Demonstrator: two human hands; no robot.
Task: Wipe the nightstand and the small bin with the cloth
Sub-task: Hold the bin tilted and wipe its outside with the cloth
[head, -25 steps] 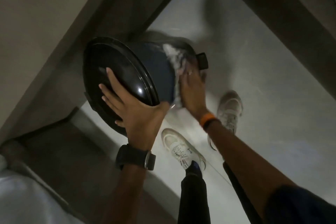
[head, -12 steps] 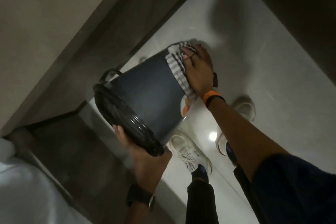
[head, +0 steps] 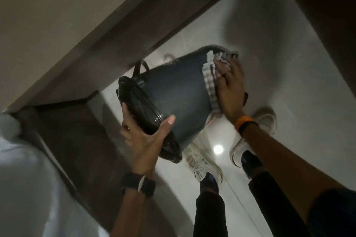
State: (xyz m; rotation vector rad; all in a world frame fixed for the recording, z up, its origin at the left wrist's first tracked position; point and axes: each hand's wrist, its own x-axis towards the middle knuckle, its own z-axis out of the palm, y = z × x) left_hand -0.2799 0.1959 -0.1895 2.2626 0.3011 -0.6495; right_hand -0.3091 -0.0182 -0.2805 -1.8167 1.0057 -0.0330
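Dark-blue bin [head: 173,94]; grey-white checked cloth [head: 210,81]

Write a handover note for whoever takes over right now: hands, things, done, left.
Left hand: grip on the lid end of the bin, holding it tipped on its side in the air above the floor.
Right hand: pressing the checked cloth flat against the bin's base end.
Done: bin wipe is under way; how much of it is clean cannot be told.
Left: finish the bin's wall and lid, set it down upright. Nightstand state not clear from this view; check and wipe if needed.
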